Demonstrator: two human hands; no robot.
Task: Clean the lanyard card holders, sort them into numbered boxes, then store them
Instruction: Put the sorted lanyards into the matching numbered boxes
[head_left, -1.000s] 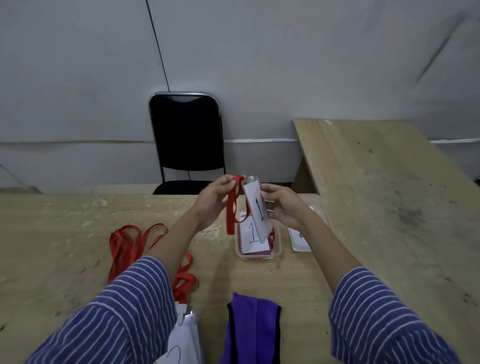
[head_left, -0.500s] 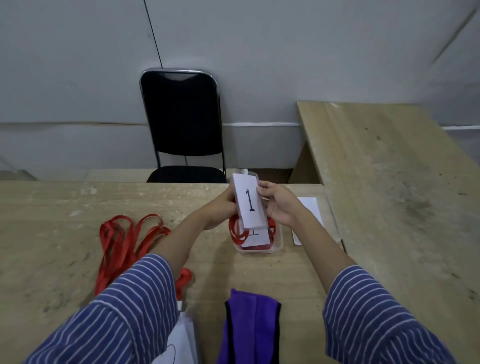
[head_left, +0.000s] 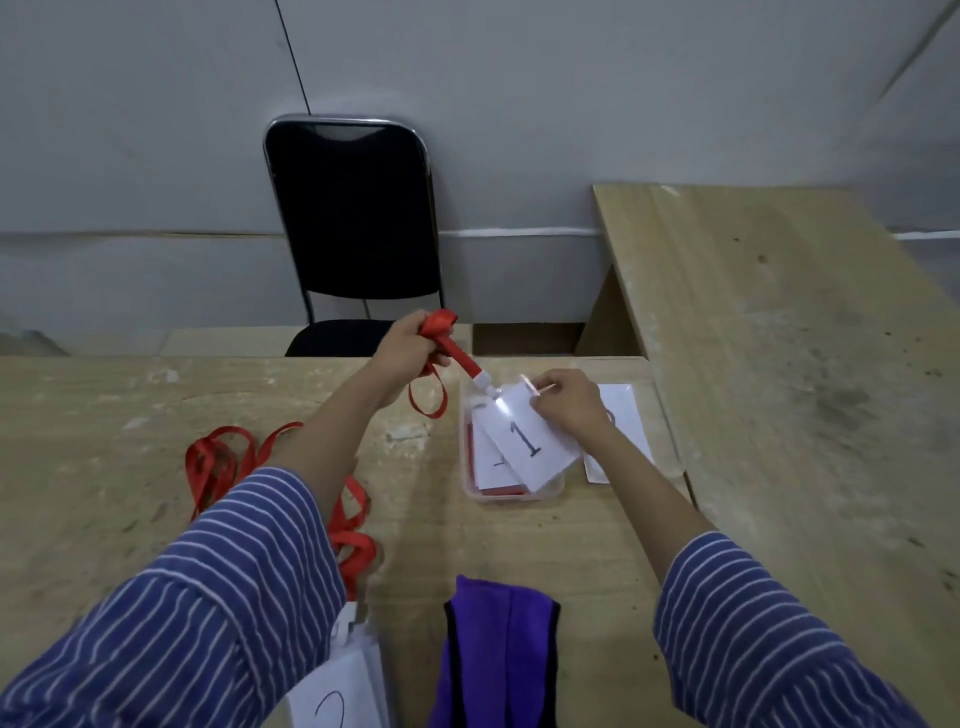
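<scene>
My left hand (head_left: 410, 347) grips the bunched red lanyard strap (head_left: 451, 349) above the table. The strap runs down to a clear card holder (head_left: 524, 439) with a card marked 1. My right hand (head_left: 566, 402) pinches that holder's upper right edge and holds it tilted over a clear plastic box (head_left: 511, 491). Another card marked 1 and a red strap lie in the box. A second clear box (head_left: 670, 447) with a white card stands just to the right, partly hidden by my right hand.
More red lanyards (head_left: 223, 462) lie in a heap on the wooden table (head_left: 104, 415), under my left arm. Card holders (head_left: 343, 691), one marked 2, and a purple cloth (head_left: 501, 654) lie at the near edge. A black chair (head_left: 353, 218) stands behind; another table (head_left: 805, 338) adjoins at right.
My left hand has pulled the strap up and to the left, away from the box. The holder has gone from upright to tilted down over the box.
</scene>
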